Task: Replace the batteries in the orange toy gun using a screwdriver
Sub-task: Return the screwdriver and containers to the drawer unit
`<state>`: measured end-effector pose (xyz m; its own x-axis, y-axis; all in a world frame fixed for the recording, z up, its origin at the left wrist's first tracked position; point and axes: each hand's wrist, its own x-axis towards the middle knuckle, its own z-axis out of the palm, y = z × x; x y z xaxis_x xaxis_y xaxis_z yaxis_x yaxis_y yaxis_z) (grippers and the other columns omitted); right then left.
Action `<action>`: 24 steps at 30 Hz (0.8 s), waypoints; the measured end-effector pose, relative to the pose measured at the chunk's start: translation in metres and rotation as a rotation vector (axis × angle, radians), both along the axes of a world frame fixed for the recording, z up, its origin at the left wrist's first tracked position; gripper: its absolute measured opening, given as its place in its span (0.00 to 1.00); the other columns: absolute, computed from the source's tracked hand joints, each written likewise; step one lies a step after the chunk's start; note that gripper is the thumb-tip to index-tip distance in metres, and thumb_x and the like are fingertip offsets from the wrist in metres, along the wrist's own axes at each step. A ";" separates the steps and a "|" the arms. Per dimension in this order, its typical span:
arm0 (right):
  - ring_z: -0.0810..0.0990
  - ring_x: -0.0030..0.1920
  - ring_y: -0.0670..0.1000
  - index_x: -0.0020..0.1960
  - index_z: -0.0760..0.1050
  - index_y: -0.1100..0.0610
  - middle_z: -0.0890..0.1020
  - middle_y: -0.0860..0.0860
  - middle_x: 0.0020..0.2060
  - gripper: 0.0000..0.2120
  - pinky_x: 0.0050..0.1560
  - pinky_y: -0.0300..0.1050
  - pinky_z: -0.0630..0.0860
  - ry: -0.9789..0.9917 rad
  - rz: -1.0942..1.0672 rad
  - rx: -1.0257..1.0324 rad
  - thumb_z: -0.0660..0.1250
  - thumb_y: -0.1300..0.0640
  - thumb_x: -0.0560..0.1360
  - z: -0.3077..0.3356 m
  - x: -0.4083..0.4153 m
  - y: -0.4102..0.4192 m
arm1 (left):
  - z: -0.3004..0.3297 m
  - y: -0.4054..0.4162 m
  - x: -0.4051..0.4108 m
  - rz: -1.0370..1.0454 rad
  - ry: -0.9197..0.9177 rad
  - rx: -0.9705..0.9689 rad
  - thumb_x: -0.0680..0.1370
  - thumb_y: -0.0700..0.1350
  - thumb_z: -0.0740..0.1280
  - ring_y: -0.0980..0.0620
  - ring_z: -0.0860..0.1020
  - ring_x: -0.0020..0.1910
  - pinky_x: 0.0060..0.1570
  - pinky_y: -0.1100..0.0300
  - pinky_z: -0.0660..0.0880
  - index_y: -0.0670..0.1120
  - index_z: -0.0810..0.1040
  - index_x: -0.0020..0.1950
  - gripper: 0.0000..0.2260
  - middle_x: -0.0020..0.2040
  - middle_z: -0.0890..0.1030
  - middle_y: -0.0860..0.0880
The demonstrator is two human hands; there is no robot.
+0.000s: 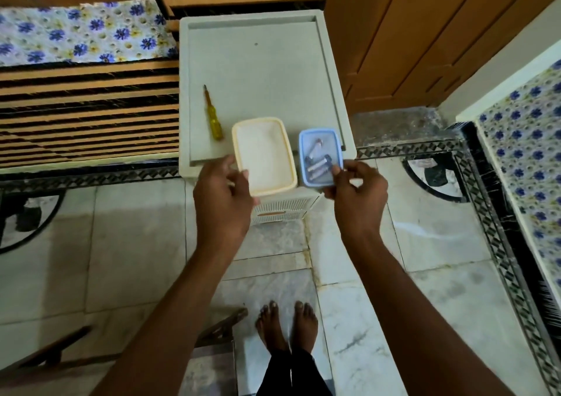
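**Two boxes at near edge of cabinet top, both hands on them**

Seen from above, standing, bare feet point(287, 325) on pale marble floor point(425, 228).

White plastic drawer cabinet point(261, 61) straight ahead; recessed top, mostly bare.

Screwdriver point(213, 113) lying flat on left part of the top – yellow translucent handle toward the near side, metal tip pointing away. Untouched, just left of the cream box, not in contact with it.

Cream rectangular box point(267, 152), open, at the near edge of the top, overhanging it slightly. Inside looks pale and bare, though too washed out to be sure.

Blue rectangular box point(318, 140) just right of the cream one, sides nearly touching. Several batteries point(317, 163) lying loose inside, white-and-dark casings; exact count unclear owing to blur.

Left hand point(223, 201) at near-left corner of cream box – thumb on the rim, fingers curled under the near edge, gripping it.

Right hand point(356, 192) at near-right corner of blue box, thumb and forefinger closed on the rim in a pinch, remaining fingers curled below.

Orange toy gun: nowhere in view.

Surroundings: slatted wooden bed frame point(88, 107) at left with floral mattress point(82, 31) behind, wooden wardrobe doors point(425, 31) at upper right, second floral mattress point(528, 152) at far right.
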<state>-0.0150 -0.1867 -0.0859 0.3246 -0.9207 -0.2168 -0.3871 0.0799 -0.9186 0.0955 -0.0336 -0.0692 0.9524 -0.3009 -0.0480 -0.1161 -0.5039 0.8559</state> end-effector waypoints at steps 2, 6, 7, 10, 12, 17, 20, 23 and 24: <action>0.88 0.38 0.51 0.59 0.81 0.64 0.83 0.57 0.51 0.10 0.36 0.44 0.85 -0.007 -0.010 0.035 0.71 0.58 0.82 -0.005 -0.030 0.018 | -0.007 0.018 -0.030 -0.019 0.041 -0.033 0.83 0.42 0.67 0.42 0.84 0.41 0.31 0.66 0.80 0.44 0.79 0.67 0.13 0.55 0.78 0.44; 0.88 0.36 0.50 0.59 0.81 0.61 0.83 0.57 0.52 0.08 0.34 0.39 0.82 0.071 -0.017 0.097 0.71 0.58 0.82 -0.030 -0.073 0.042 | -0.031 0.043 -0.073 -0.059 0.090 0.000 0.83 0.41 0.67 0.45 0.83 0.40 0.32 0.61 0.82 0.43 0.80 0.67 0.13 0.51 0.75 0.47; 0.87 0.35 0.50 0.59 0.80 0.61 0.83 0.57 0.52 0.08 0.34 0.37 0.81 0.096 -0.020 0.102 0.71 0.58 0.82 -0.038 -0.078 0.045 | -0.040 0.046 -0.078 -0.063 0.104 0.023 0.83 0.40 0.67 0.47 0.83 0.41 0.32 0.60 0.82 0.42 0.80 0.67 0.13 0.50 0.75 0.48; 0.88 0.37 0.53 0.58 0.80 0.61 0.83 0.58 0.52 0.07 0.32 0.34 0.80 0.132 -0.041 0.125 0.71 0.60 0.82 -0.066 -0.084 0.050 | -0.072 0.051 -0.084 -0.062 0.162 0.058 0.80 0.38 0.69 0.42 0.83 0.45 0.36 0.49 0.85 0.43 0.80 0.66 0.14 0.50 0.74 0.51; 0.88 0.40 0.57 0.58 0.80 0.62 0.83 0.58 0.51 0.07 0.31 0.32 0.78 0.155 -0.042 0.120 0.71 0.61 0.82 -0.090 -0.078 0.048 | -0.099 0.047 -0.080 -0.041 0.192 0.091 0.79 0.37 0.70 0.38 0.84 0.48 0.39 0.44 0.85 0.41 0.80 0.65 0.14 0.52 0.75 0.49; 0.88 0.41 0.58 0.59 0.83 0.63 0.83 0.52 0.43 0.09 0.39 0.48 0.86 0.184 -0.044 0.070 0.71 0.61 0.80 -0.163 -0.042 0.032 | -0.167 0.026 -0.047 0.070 0.197 0.174 0.79 0.35 0.71 0.40 0.83 0.56 0.43 0.45 0.85 0.37 0.79 0.65 0.14 0.61 0.79 0.39; 0.88 0.42 0.58 0.59 0.82 0.63 0.80 0.44 0.37 0.09 0.44 0.54 0.87 0.143 -0.073 0.086 0.70 0.64 0.80 -0.193 -0.014 0.022 | -0.202 0.012 -0.023 0.135 0.233 0.156 0.80 0.34 0.69 0.40 0.83 0.57 0.43 0.41 0.85 0.36 0.79 0.63 0.12 0.62 0.79 0.39; 0.88 0.44 0.60 0.56 0.83 0.62 0.83 0.50 0.39 0.07 0.49 0.58 0.87 0.116 -0.134 0.117 0.73 0.63 0.78 -0.223 0.016 0.015 | -0.224 0.000 0.000 0.144 0.264 0.134 0.77 0.32 0.72 0.41 0.84 0.56 0.48 0.41 0.84 0.39 0.81 0.60 0.12 0.60 0.80 0.42; 0.88 0.44 0.60 0.55 0.83 0.62 0.85 0.54 0.40 0.07 0.50 0.59 0.86 0.105 -0.168 0.134 0.74 0.63 0.77 -0.230 0.025 0.012 | -0.228 -0.003 0.007 0.135 0.270 0.135 0.76 0.32 0.73 0.42 0.85 0.55 0.48 0.41 0.84 0.41 0.81 0.55 0.10 0.58 0.81 0.44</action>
